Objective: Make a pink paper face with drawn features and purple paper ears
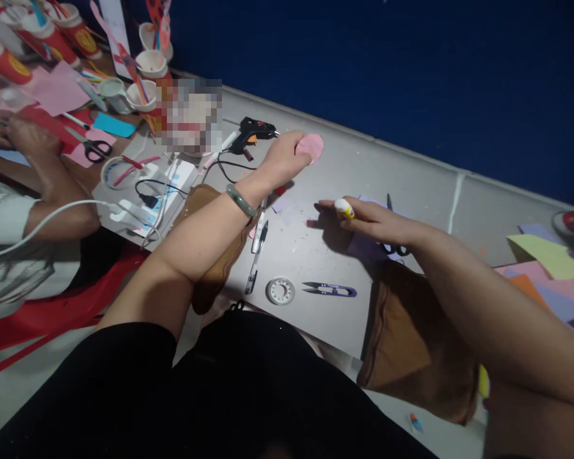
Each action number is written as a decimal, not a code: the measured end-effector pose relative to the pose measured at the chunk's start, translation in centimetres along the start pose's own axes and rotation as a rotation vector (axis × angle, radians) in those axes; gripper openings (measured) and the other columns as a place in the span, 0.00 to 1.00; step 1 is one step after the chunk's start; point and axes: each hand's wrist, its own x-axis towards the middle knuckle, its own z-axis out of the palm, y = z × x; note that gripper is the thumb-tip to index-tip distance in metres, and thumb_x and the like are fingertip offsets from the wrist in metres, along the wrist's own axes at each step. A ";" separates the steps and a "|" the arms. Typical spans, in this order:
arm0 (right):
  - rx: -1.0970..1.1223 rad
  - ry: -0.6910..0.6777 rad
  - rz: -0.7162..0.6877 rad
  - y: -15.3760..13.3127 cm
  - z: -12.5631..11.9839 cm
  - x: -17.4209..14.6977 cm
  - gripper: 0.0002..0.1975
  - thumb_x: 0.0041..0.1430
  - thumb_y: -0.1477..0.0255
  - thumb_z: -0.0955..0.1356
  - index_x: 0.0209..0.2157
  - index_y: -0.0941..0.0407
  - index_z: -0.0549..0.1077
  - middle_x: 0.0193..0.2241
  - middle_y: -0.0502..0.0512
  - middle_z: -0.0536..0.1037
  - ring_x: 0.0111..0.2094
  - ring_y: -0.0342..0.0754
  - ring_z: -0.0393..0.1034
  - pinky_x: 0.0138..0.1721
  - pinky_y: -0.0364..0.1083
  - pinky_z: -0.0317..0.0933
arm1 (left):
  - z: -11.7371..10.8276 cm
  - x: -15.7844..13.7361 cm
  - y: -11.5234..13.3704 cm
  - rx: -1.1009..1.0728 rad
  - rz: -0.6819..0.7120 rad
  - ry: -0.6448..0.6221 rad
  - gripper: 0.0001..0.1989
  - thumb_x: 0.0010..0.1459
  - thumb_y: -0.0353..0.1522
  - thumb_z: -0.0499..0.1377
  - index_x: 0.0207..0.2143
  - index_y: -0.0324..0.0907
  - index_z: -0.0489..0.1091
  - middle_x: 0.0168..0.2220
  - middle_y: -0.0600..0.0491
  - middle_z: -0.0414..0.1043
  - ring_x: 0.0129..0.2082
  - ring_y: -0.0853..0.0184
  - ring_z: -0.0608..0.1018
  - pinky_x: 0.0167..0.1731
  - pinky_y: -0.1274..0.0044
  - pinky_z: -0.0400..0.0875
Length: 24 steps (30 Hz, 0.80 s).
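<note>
My left hand (283,157) reaches to the far side of the table, pinching a round piece of pink paper (314,148) at its edge. Nearer the middle, my right hand (377,220) is closed around a small white-and-yellow glue stick (344,208). Beneath the right hand and wrist lie black-handled scissors (400,250) and purple paper (361,245), both partly hidden. A black hot glue gun (251,134) rests just beyond my left hand. Thread snips (332,289) and a white tape roll (280,291) sit close to the front edge, with a black pen (257,261) to their left.
A power strip (160,194) with cables sits on the left, near a co-worker's arm (52,172). Red paper cups (152,64) stand at the back left. Coloured paper sheets (538,255) lie at right. Brown cushions (411,338) flank my lap, and a blue wall (387,70) rises behind the table.
</note>
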 end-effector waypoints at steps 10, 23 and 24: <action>0.042 0.162 -0.026 -0.4 -0.5 11.3 0.21 0.67 0.56 0.69 0.59 0.43 0.72 0.65 0.52 0.82 0.67 0.61 0.70 0.79 0.61 0.58 | 0.1 0.4 -0.5 0.004 -0.056 -0.020 0.10 0.66 0.27 0.58 0.45 0.44 0.78 0.51 0.46 0.84 0.52 0.57 0.82 0.54 0.64 0.79; 0.147 0.024 -0.172 -0.2 4.5 -1.3 0.33 0.70 0.52 0.68 0.73 0.45 0.72 0.76 0.61 0.74 0.81 0.68 0.61 0.82 0.75 0.52 | 1.0 0.5 -0.3 -0.132 0.012 -0.026 0.11 0.63 0.25 0.58 0.45 0.41 0.78 0.47 0.44 0.83 0.50 0.59 0.83 0.49 0.68 0.78; 0.114 0.076 -0.139 0.2 4.6 -1.4 0.35 0.69 0.53 0.68 0.74 0.45 0.71 0.76 0.61 0.73 0.82 0.68 0.58 0.82 0.76 0.49 | 1.1 0.3 -0.1 -0.150 -0.003 -0.046 0.12 0.62 0.25 0.58 0.45 0.40 0.78 0.47 0.44 0.84 0.48 0.60 0.83 0.48 0.68 0.78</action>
